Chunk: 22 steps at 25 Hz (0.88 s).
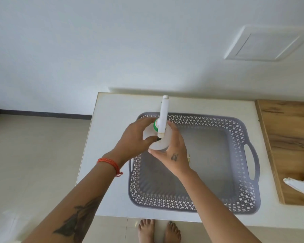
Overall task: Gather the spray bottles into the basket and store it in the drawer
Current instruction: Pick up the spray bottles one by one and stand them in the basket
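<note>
A white spray bottle with a green collar and a long white trigger head is held upright over the far left corner of the grey perforated basket. My left hand grips the bottle's body from the left, thumb near the trigger. On the right side, my right hand wraps round the bottle. The basket sits on the white cabinet top with nothing inside it. A second spray bottle, white with a yellow part, lies on its side at the right edge of the view.
A wooden surface adjoins the white top on the right and carries the lying bottle. White wall behind, with a white square panel. Tiled floor lies to the left, and bare feet stand below the top's front edge.
</note>
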Motion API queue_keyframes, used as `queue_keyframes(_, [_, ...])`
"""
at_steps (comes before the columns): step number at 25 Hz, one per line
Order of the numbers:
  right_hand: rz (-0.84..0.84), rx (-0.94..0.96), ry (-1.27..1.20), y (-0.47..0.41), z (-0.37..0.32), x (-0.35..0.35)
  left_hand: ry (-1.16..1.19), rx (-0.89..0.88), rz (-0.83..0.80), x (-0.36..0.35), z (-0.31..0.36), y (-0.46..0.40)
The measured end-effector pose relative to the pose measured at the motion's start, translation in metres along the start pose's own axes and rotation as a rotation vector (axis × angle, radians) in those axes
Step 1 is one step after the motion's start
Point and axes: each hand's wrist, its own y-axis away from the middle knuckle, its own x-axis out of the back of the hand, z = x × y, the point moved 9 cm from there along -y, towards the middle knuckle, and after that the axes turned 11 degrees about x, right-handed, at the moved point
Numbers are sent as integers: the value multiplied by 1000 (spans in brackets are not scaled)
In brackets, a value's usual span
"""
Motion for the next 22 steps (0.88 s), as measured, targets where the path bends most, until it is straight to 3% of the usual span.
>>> queue_keyframes(6, [4, -9, 7, 4, 9, -8, 57, 54, 6, -9, -18, 3])
queue_keyframes(10, [-67, -116, -83, 12, 15, -9, 114, 116, 20, -7, -23, 11])
queue_keyframes(16, [44, -257, -222, 49, 9, 65, 482, 319, 500, 11, -16, 102])
queue_keyframes(18, [126, -256, -183, 61, 7, 107, 577, 376, 460, -26, 7, 124])
queue_keyframes(22, [297, -262, -148, 87, 22, 208, 646, 278, 200, -126, 96, 116])
